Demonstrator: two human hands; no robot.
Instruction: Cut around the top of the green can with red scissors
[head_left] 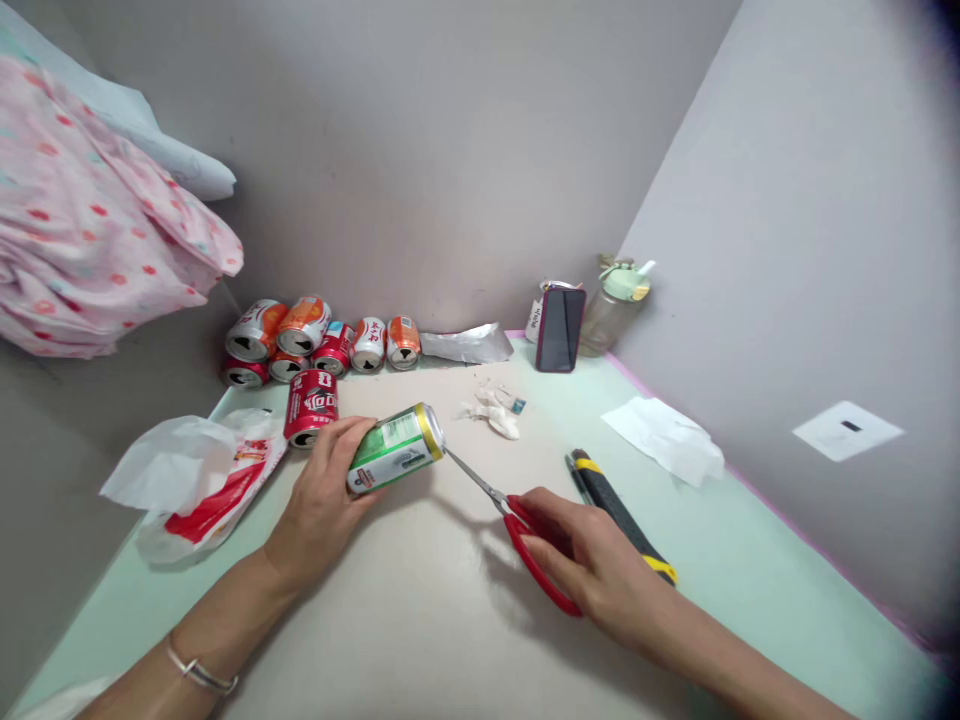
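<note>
One can, green and white [394, 455]: tilted on its side over the table [420, 640], between the hands; long axis slanting up rightward, gold-banded end facing the scissors.
One left hand [328, 487]: wrapped round the can's other end, so the nearer of the two.
One pair of scissors, red-handled [496, 495]: blades aimed up-left, tip at the can's end; piercing, cannot tell.
One right hand [596, 555]: fingers curled about the handles.
</note>
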